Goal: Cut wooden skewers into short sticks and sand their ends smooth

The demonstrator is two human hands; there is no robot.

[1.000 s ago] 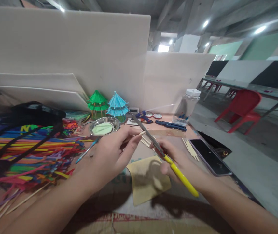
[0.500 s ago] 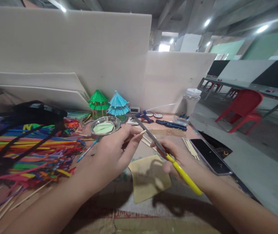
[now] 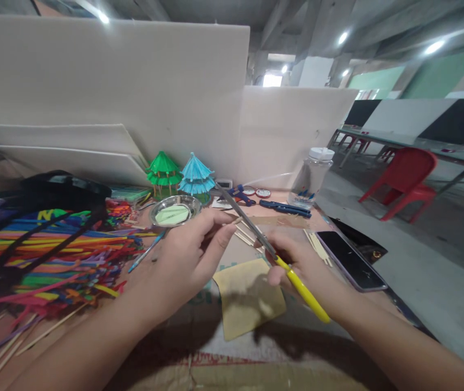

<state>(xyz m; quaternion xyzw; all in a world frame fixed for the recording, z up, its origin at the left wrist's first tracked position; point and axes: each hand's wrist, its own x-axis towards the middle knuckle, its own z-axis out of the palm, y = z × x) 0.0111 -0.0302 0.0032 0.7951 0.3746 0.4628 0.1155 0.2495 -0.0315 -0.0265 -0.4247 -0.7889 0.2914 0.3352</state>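
The left hand (image 3: pixel 193 252) pinches a short wooden stick (image 3: pixel 238 220) between thumb and forefinger, with the tip exposed at the blades of the scissors (image 3: pixel 280 263). The right hand (image 3: pixel 291 254) grips the scissors near the pivot; the yellow handle extends back across the wrist. The stick is held above the tabletop (image 3: pixel 322 218), just beyond the tan sheet (image 3: pixel 250 301). Status: the trimming or shaping of this stick appears to be in progress; whether the blade is cutting into it cannot be told. Loose sticks lie below the blades (image 3: pixel 245 208), and a second group of pale sticks (image 3: pixel 317 247) lies beside the phone (image 3: pixel 352 263); whether these are prepared or pending is not evident. The green roofed model (image 3: pixel 162 176) and the blue roofed model (image 3: pixel 193 175) stand at the rear, apparently assembled, beside the metal bowl (image 3: pixel 154 220)
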